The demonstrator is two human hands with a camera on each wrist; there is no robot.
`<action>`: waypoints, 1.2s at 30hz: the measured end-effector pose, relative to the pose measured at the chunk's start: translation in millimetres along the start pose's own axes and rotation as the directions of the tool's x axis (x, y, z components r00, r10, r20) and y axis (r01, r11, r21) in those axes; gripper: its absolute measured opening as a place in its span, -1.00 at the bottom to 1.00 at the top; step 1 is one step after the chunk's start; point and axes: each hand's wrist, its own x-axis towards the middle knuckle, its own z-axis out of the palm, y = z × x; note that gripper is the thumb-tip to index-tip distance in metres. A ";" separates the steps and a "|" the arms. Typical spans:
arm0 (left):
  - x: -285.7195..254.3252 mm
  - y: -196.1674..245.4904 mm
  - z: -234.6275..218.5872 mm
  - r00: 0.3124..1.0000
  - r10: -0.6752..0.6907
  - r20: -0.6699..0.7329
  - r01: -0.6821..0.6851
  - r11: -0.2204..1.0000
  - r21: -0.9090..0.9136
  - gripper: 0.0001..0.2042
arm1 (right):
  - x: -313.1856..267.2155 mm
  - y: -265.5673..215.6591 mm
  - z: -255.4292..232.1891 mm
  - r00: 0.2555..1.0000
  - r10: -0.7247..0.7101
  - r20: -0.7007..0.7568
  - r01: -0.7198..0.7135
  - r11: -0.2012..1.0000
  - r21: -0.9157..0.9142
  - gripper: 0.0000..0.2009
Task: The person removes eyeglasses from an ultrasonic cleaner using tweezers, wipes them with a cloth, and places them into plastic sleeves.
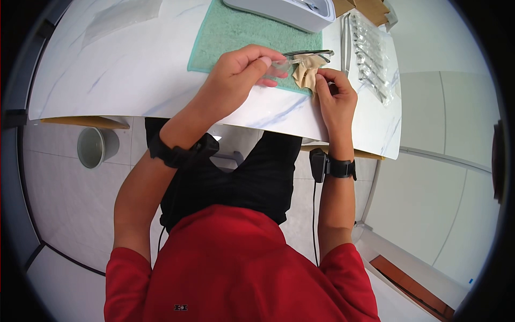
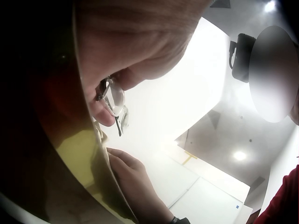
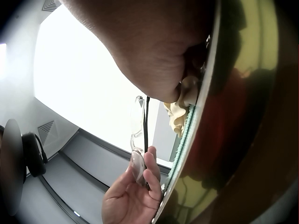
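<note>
A pair of glasses with clear lenses and dark temples is held by the left hand, whose thumb and fingers pinch it at one lens. The right wrist view shows the glasses above the left hand's fingers. The right hand pinches a crumpled beige cloth between thumb and fingers, close beside the far lens. In the left wrist view the glasses hang from the left hand, with the right hand below them.
A green towel lies under the hands on the marbled table. Behind are a white container and a cardboard box. Tweezers and clear plastic packets lie at the right, a clear sheet at the left.
</note>
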 end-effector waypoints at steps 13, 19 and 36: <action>-0.4 -0.8 -0.8 1.000 0.004 0.007 -0.004 1.000 0.012 -0.69 | 0.0 1.5 1.1 1.000 0.018 0.000 -0.018 1.000 0.024 -0.87; -0.5 -2.3 -1.3 1.000 0.024 0.015 -0.024 0.999 0.033 -0.69 | 0.2 5.6 1.6 1.000 0.015 -0.006 -0.015 0.999 0.046 -0.88; 0.2 -4.8 -2.3 0.999 0.042 0.026 -0.043 0.998 0.041 -0.69 | 0.3 4.8 1.1 1.000 0.029 0.000 -0.029 0.999 0.046 -0.88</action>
